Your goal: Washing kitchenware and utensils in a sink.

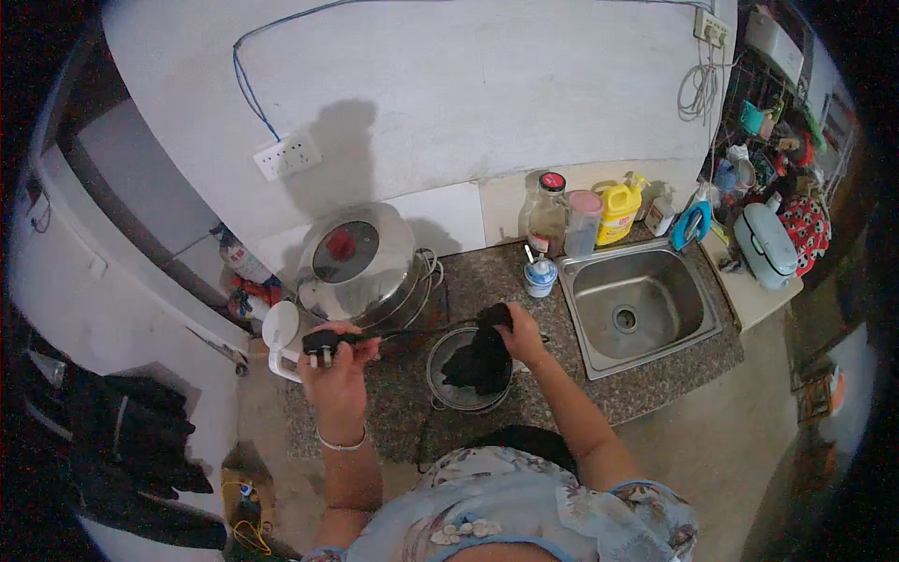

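My left hand [336, 383] grips a black power plug [322, 344], its metal prongs facing me. A black cord [414, 329] stretches from the plug across to my right hand [523, 336]. That hand is closed on a bunched black cloth [481, 358]. The cloth droops over a round metal-rimmed vessel [437, 372] on the speckled stone counter [393, 400]. Whether the vessel is a pot or a strainer, and what it holds, I cannot tell, as the cloth covers much of it.
A large steel pot [393, 246] with a glass lid stands back left, beside a white lidded container [281, 327]. Right of the cloth is a steel sink [639, 295]. Behind are a glass jar [548, 218], a yellow jug [618, 214] and a blue-white cup [540, 279]. A wall socket [288, 156] hangs above.
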A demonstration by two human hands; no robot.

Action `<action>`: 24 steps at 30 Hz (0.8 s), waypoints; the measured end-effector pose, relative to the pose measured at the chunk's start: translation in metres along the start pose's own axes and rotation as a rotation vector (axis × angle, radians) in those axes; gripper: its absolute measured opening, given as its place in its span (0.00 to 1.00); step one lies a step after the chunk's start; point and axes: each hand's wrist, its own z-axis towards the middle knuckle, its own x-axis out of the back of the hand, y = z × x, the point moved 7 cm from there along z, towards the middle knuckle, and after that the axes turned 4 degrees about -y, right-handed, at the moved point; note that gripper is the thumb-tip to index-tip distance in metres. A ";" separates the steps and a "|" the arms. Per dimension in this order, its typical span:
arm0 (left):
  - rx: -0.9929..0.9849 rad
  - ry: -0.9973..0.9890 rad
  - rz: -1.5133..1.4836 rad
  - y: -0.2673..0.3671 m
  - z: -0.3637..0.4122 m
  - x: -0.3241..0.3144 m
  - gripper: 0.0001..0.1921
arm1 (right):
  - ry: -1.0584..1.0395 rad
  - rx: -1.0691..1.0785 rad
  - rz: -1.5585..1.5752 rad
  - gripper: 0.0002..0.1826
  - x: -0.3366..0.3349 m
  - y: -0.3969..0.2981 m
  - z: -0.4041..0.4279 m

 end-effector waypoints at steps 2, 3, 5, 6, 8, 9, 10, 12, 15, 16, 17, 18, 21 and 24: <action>-0.039 -0.014 0.007 0.009 -0.001 0.001 0.09 | -0.024 -0.039 -0.037 0.18 -0.005 0.011 0.000; -0.076 -0.028 0.010 0.013 -0.002 0.002 0.10 | -0.050 -0.081 -0.078 0.19 -0.007 0.017 -0.001; -0.096 0.002 -0.045 0.020 -0.004 0.005 0.09 | -0.044 -0.107 -0.074 0.19 -0.011 0.023 -0.001; -0.122 0.038 -0.096 0.028 -0.007 0.010 0.09 | -0.045 -0.126 -0.066 0.19 -0.014 0.024 -0.001; -0.115 0.028 -0.184 0.034 -0.005 0.014 0.09 | -0.063 -0.266 -0.066 0.19 -0.022 0.067 -0.006; -0.121 0.035 -0.259 0.040 -0.004 0.021 0.10 | -0.098 -0.391 -0.057 0.18 -0.025 0.075 -0.007; -0.125 0.039 -0.256 0.041 -0.003 0.028 0.10 | -0.103 -0.386 -0.055 0.18 -0.025 0.074 -0.006; -0.172 -0.032 -0.217 0.044 0.001 0.036 0.11 | -0.222 -0.466 -0.147 0.18 -0.025 0.074 -0.009; -0.224 0.018 -0.367 0.052 0.000 0.054 0.11 | -0.230 -0.466 -0.235 0.20 -0.034 0.103 -0.018; -0.222 0.014 -0.368 0.055 0.000 0.057 0.11 | -0.227 -0.468 -0.234 0.20 -0.036 0.117 -0.023; -0.237 0.062 -0.290 0.062 -0.001 0.063 0.11 | -0.257 -0.543 -0.256 0.21 -0.036 0.137 -0.032; -0.255 0.114 -0.209 0.068 -0.002 0.072 0.11 | -0.292 -0.612 -0.277 0.22 -0.038 0.151 -0.038; -0.280 0.158 -0.203 0.069 -0.002 0.095 0.10 | -0.298 -0.705 -0.219 0.24 -0.017 0.136 -0.048; -0.246 0.198 -0.200 0.060 0.001 0.109 0.10 | -0.274 -0.669 -0.261 0.26 -0.017 0.161 -0.055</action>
